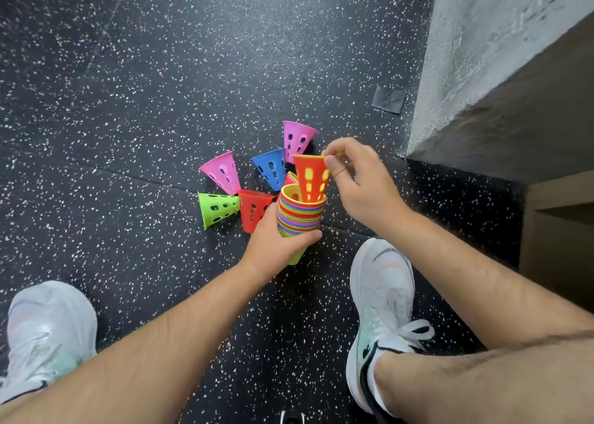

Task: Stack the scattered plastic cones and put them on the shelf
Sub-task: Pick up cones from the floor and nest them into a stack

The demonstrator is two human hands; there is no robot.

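My left hand (pixel 276 243) grips a tall stack of nested coloured cones (pixel 300 216), wide ends up, above the floor. My right hand (pixel 360 179) pinches the rim of an orange cone (pixel 311 176) whose narrow end sits partly inside the top of the stack. Loose cones lie on the floor behind the stack: a purple cone (pixel 297 136), a blue cone (pixel 271 166), a pink cone (pixel 221 171), a green cone (pixel 215 208) and a red cone (pixel 254 210). Another cone is mostly hidden behind the stack.
The floor (pixel 128 102) is black speckled rubber. My white shoes (pixel 382 311) (pixel 48 330) stand either side of the stack. A grey concrete wall (pixel 475 54) and a wooden shelf unit (pixel 559 218) rise on the right. A grey tape patch (pixel 389 99) marks the floor.
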